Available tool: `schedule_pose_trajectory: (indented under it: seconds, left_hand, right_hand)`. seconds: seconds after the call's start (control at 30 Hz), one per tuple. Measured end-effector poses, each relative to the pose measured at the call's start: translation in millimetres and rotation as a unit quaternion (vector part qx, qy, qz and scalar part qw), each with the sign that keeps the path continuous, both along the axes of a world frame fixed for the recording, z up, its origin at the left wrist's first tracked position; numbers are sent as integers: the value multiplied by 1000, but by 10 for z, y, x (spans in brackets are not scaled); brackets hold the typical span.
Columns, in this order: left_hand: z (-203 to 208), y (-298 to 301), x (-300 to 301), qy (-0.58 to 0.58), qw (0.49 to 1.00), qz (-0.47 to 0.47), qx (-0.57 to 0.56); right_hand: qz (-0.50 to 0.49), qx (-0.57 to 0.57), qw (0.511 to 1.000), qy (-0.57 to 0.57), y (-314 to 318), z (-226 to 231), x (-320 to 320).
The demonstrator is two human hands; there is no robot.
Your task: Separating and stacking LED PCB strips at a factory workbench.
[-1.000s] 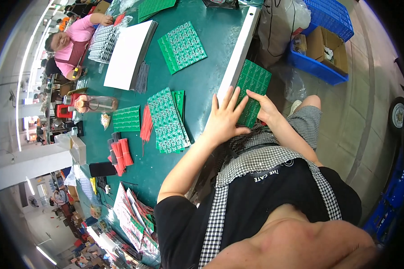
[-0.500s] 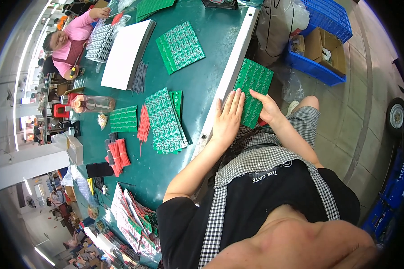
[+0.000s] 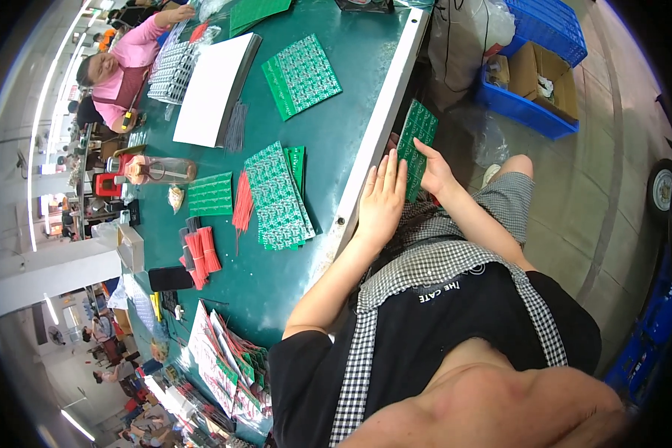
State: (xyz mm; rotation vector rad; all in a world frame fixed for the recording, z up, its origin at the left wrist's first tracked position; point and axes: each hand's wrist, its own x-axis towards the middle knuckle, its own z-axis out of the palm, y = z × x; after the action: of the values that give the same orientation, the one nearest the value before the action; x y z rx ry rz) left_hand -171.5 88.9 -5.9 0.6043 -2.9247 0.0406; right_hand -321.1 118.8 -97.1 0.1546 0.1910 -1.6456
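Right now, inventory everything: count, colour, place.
held PCB panel: 1, green, right of worktable
worktable: 1, green, centre
other PCB panels: several, green, on worktable
sheet stack: 1, white, on worktable
wire bundles: several, red/grey, worktable
bottle: 1, pinkish, worktable left
phone: 1, black, worktable left
crates: 2, blue, upper right
cardboard box: 1, brown, lower crate
co-worker: 1, pink top, upper left
left hand: 1, bare, centre
right hand: 1, bare, holding panel
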Motion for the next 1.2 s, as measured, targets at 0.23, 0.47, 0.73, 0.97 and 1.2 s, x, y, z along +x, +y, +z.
schedule_pose_trajectory:
  seconds: [0.23,0.47,0.73,0.97,1.2]
  left_hand:
    - [30,37,10,268,813,164,490]
    - [-51,28,-165,193,510,132,828]
    - [85,75,-228,302,411,99,855]
    - [119,-50,-114,332,531,82,776]
    - [247,-252,343,454,515,183,704]
  right_hand:
    - [56,-94,994,10,350,144,-187]
    - [110,-97,988,48,537,425,-250]
    - [61,-55,983,166,642,619,-245]
    - [21,68,976,207,663,723,-324]
    - [-50,79,914,394,88,1274,-351]
